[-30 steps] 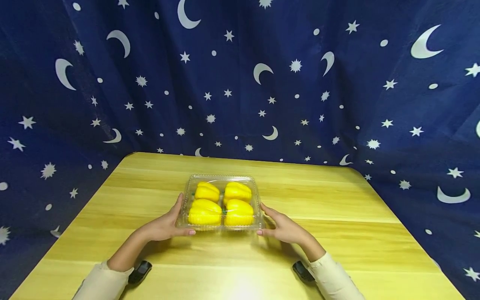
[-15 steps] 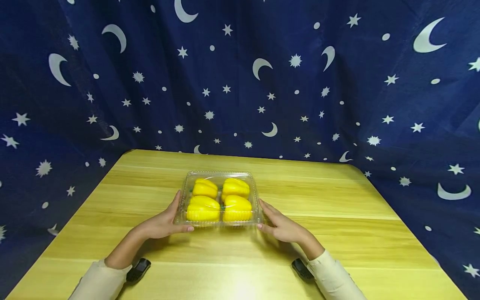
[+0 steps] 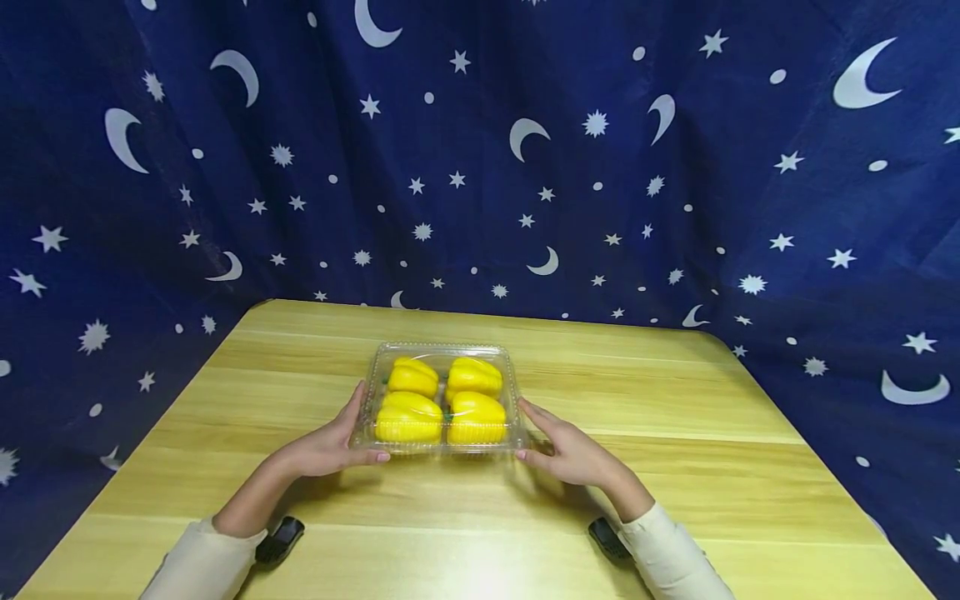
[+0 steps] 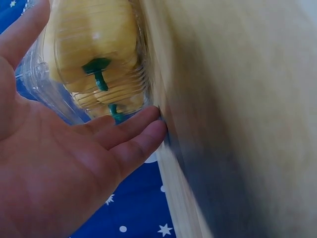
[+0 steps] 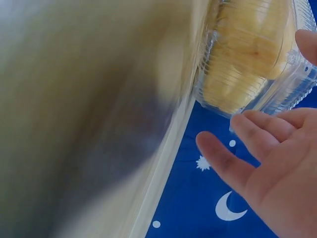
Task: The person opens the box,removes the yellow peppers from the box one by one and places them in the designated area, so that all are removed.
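A clear plastic clamshell box (image 3: 442, 353) sits near the middle of the wooden table with its lid down. Inside are several yellow bell peppers (image 3: 409, 418), in two rows; green stems show through the side in the left wrist view. My left hand (image 3: 324, 447) is at the box's left side, thumb by the front corner, fingers extended along the wall. On the opposite side is my right hand (image 3: 573, 454), its thumb near the front right corner. Both palms face the box with the fingers loosely straight, as the right wrist view shows of the right hand (image 5: 277, 158).
The light wood table (image 3: 637, 508) stretches around the box on every side. Behind it hangs a dark blue curtain (image 3: 480, 150) with white moons and stars. Black devices, such as the one at the left wrist (image 3: 280, 540), sit under both wrists.
The head view shifts slightly. The box and both hands keep nearly the same places, appearing a little higher in the frame than a second ago.
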Motion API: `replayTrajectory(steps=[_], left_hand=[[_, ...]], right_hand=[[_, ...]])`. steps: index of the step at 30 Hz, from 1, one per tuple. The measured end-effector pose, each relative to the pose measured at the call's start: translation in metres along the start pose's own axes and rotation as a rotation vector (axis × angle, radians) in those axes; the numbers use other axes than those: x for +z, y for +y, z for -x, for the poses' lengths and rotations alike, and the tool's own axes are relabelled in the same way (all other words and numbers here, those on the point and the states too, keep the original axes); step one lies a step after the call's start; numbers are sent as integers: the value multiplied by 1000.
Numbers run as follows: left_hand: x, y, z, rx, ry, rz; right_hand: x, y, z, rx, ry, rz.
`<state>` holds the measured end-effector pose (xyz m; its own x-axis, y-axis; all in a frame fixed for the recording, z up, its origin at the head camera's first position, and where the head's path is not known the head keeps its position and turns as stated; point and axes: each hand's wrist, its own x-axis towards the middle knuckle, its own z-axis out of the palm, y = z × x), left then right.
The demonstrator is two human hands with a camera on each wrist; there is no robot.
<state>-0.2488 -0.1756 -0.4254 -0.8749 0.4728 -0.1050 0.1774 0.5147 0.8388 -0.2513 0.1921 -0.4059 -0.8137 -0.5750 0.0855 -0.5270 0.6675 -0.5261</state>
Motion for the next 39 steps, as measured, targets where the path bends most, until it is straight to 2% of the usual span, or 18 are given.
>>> replayTrajectory(steps=[5, 12, 19, 23, 27, 30, 39], left_hand=[[3, 1, -3, -2, 10, 3], [3, 1, -2, -18, 12, 10], [2, 2, 0, -39, 9, 37], [2, 2, 0, -43, 4, 45], [2, 1, 0, -44, 0, 46], [1, -2, 1, -42, 2, 49], [-3, 1, 4, 15, 18, 31]], right_hand=[[-2, 1, 2, -17, 1, 5], [-2, 3, 1, -120, 39, 91], [1, 3, -3, -278, 116, 281], [2, 1, -5, -342, 152, 348], [4, -2, -9, -333, 180, 356], [6, -2, -9, -293, 179, 317], [3, -3, -4, -160, 105, 211]])
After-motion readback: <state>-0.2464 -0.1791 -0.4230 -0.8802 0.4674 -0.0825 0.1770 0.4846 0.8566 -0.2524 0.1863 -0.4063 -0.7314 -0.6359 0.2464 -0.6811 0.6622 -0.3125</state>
